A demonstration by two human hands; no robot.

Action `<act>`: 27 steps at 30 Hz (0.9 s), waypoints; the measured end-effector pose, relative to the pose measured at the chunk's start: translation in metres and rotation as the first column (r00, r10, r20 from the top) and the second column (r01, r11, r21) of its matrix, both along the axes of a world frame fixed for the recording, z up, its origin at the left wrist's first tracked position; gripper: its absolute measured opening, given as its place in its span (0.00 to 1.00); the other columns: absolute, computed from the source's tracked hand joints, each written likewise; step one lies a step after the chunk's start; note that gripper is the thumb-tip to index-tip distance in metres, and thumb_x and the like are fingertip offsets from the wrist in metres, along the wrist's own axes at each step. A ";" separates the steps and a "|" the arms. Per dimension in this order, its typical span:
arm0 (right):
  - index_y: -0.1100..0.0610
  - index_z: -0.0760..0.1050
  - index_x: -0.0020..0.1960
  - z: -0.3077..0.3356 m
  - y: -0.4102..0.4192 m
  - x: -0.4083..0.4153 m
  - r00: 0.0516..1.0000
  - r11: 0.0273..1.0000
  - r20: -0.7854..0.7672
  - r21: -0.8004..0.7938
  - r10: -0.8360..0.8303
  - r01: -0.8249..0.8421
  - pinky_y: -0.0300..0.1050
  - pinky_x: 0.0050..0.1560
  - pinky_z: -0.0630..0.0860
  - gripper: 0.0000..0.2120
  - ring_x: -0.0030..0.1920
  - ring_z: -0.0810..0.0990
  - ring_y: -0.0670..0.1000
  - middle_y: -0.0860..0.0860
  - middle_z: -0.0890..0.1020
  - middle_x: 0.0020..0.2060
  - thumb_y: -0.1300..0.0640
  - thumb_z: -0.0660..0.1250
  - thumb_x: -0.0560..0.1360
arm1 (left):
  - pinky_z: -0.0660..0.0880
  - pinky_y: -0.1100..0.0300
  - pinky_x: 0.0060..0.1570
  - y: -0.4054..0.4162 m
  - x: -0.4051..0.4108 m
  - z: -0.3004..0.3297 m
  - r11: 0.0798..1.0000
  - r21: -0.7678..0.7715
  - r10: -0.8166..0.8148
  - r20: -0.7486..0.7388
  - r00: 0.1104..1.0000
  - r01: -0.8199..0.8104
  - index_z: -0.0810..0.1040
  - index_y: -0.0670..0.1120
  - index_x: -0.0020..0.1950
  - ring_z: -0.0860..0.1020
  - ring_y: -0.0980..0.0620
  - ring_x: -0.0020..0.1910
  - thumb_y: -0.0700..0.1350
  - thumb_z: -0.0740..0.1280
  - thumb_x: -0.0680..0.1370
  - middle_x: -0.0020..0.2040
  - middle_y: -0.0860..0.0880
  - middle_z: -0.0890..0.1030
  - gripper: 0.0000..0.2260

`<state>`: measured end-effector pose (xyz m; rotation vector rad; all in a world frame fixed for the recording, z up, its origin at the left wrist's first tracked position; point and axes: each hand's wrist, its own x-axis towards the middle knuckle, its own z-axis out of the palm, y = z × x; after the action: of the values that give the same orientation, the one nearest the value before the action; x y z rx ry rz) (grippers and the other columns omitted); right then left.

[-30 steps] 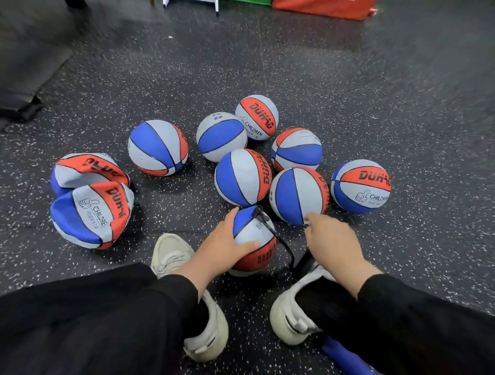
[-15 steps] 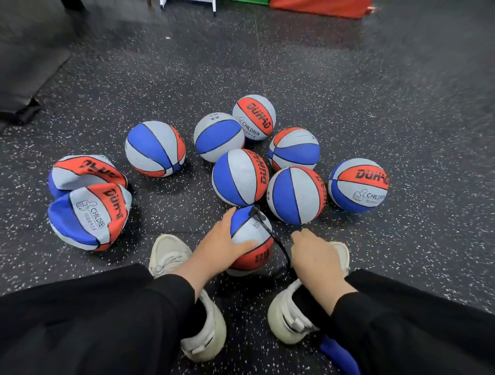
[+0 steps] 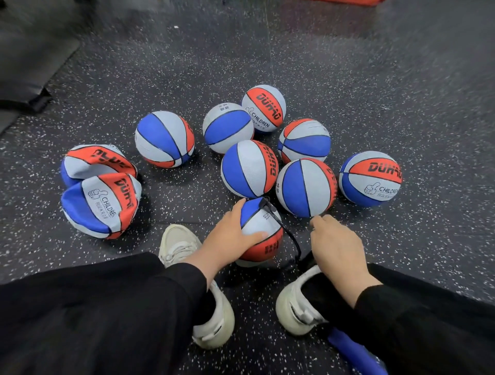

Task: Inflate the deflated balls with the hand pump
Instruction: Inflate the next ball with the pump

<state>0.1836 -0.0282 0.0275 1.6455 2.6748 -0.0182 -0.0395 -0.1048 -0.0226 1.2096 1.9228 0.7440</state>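
A small blue, grey and orange ball (image 3: pixel 263 227) sits on the floor between my feet. My left hand (image 3: pixel 227 237) grips its left side, thumb across the front. A black hose (image 3: pixel 285 228) is plugged into the ball's top and runs down to the pump's black end (image 3: pixel 307 261). My right hand (image 3: pixel 337 247) is curled over that end and hides most of it. The pump's blue body (image 3: pixel 353 353) shows beside my right leg. Two deflated balls (image 3: pixel 100 206) lie crumpled at the left. Several round balls (image 3: pixel 306 187) are clustered just beyond the held one.
My two white shoes (image 3: pixel 184 243) (image 3: pixel 300 307) flank the held ball. The floor is dark speckled rubber (image 3: pixel 401 93). A dark mat (image 3: pixel 29 61) lies at the far left, and an orange pad's edge (image 3: pixel 348 1) shows at the top.
My right hand drew back toward my body, then moved forward again near the round balls. The left hand stayed on the ball, and the view shifted slightly.
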 end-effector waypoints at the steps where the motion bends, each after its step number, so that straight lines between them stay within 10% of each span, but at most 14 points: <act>1: 0.54 0.71 0.46 -0.004 -0.002 0.001 0.999 1.000 0.032 0.000 0.032 -0.032 0.47 0.32 0.61 0.01 0.37 0.80 0.59 0.51 0.75 0.41 0.60 0.63 0.76 | 0.66 0.57 0.66 0.000 0.000 0.000 1.000 0.002 0.000 0.004 1.000 0.000 0.53 0.57 0.82 0.70 0.49 0.72 0.62 0.75 0.72 0.74 0.50 0.69 0.45; 6: 0.52 0.74 0.56 0.008 0.006 -0.002 0.990 0.989 0.112 -0.128 0.089 -0.075 0.47 0.41 0.73 0.09 0.48 0.82 0.57 0.50 0.79 0.52 0.58 0.58 0.80 | 0.66 0.57 0.65 -0.001 -0.001 0.002 1.000 -0.018 0.005 0.015 1.000 -0.005 0.52 0.58 0.82 0.70 0.50 0.71 0.63 0.75 0.73 0.74 0.50 0.69 0.45; 10: 0.52 0.77 0.56 0.058 0.040 -0.014 0.992 0.988 -0.077 0.127 0.095 -0.085 0.54 0.41 0.80 0.09 0.43 0.82 0.62 0.53 0.84 0.46 0.58 0.61 0.79 | 0.66 0.58 0.64 0.000 -0.002 0.001 1.000 -0.007 0.013 0.011 1.000 -0.013 0.52 0.58 0.82 0.69 0.49 0.72 0.63 0.74 0.73 0.74 0.51 0.69 0.44; 20: 0.55 0.71 0.41 -0.008 -0.017 -0.028 0.983 0.983 0.002 0.020 0.182 -0.182 0.49 0.30 0.63 0.03 0.37 0.76 0.60 0.53 0.75 0.37 0.60 0.64 0.73 | 0.67 0.56 0.66 -0.001 0.000 0.000 1.000 -0.006 0.014 -0.001 1.000 -0.014 0.53 0.59 0.81 0.69 0.49 0.72 0.63 0.74 0.72 0.74 0.50 0.69 0.45; 27: 0.53 0.73 0.60 0.026 0.015 -0.010 0.998 0.995 0.044 -0.090 0.038 -0.034 0.50 0.42 0.75 0.10 0.48 0.81 0.60 0.53 0.83 0.50 0.55 0.58 0.80 | 0.67 0.50 0.71 -0.002 -0.004 -0.002 0.999 -0.041 0.003 -0.017 1.000 -0.004 0.51 0.58 0.82 0.68 0.48 0.74 0.66 0.73 0.72 0.76 0.49 0.67 0.46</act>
<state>0.1734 -0.0129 0.0535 1.5538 2.6283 -0.0978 -0.0434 -0.1067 -0.0242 1.1907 1.9449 0.6949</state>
